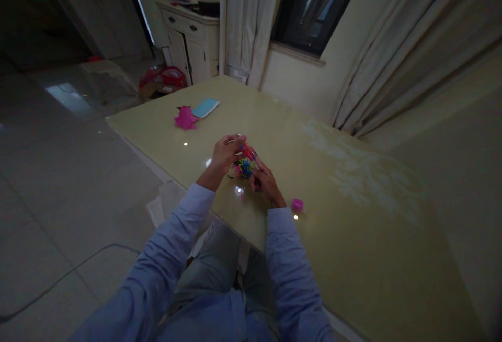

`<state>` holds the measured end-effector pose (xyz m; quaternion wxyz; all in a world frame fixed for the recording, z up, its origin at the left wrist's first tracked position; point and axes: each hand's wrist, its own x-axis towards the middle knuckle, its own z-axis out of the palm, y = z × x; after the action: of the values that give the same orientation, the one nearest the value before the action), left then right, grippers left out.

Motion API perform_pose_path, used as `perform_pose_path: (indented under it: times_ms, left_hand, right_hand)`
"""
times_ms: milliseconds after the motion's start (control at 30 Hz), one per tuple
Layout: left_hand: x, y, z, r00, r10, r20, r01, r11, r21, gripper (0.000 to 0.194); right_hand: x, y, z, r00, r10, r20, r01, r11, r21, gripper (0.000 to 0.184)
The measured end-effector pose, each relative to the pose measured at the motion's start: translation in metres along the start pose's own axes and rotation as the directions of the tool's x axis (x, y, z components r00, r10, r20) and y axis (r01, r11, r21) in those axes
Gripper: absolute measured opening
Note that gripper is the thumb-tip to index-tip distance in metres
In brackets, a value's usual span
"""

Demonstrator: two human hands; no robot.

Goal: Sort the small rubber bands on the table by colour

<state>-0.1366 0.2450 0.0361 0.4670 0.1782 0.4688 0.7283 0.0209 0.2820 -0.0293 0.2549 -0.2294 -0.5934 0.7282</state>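
Observation:
Over the table's near edge, my left hand [226,152] and my right hand [265,180] are close together. Between them is a small clear plastic container [248,151] with red and some blue showing in it. My left fingers are closed around its upper end; the right fingers hold its lower end. Just beneath lies a loose pile of thin small pieces [246,168] in yellow, blue, black and pink, too small to name for certain. My hands partly hide the pile. A round pink cap [297,205] rests on the table to the right of my right wrist.
Farther back on the glossy table [274,117] lie a crumpled pink piece [186,118] and a light blue flat object [205,107] with a white edge. A white cabinet [192,44] and curtains [247,23] stand behind. A cable [94,254] runs over the floor at left.

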Motion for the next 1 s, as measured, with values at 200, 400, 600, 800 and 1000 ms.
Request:
perform_pose_path:
  times_ms: [200,400,600,800,1000]
  left_hand:
    - [-0.002,-0.009,0.003,0.999,-0.032,0.015,0.032,0.999,0.008,0.054]
    - [0.002,-0.007,0.0,0.998,0.059,0.015,-0.059,0.998,0.03,0.056]
    - [0.01,-0.008,-0.011,0.994,0.101,-0.033,-0.101,0.995,0.018,0.051]
    - [0.015,-0.008,-0.011,0.989,0.146,-0.037,-0.144,0.989,0.043,0.055]
    - [0.016,-0.006,-0.009,0.978,0.202,-0.044,-0.2,0.978,0.055,0.053]
  right_hand:
    - [-0.002,-0.006,0.008,1.0,0.006,0.016,-0.006,1.0,0.029,0.074]
    - [-0.004,-0.012,0.011,0.999,0.043,0.005,-0.043,0.99,0.131,0.075]
    - [0.0,-0.006,0.009,1.0,0.022,-0.007,-0.021,0.997,0.074,0.057]
    - [0.005,0.002,0.004,0.98,-0.078,-0.182,0.077,0.997,-0.012,0.036]
    - [0.007,0.001,0.001,0.946,-0.014,-0.324,0.029,0.999,0.044,0.04]
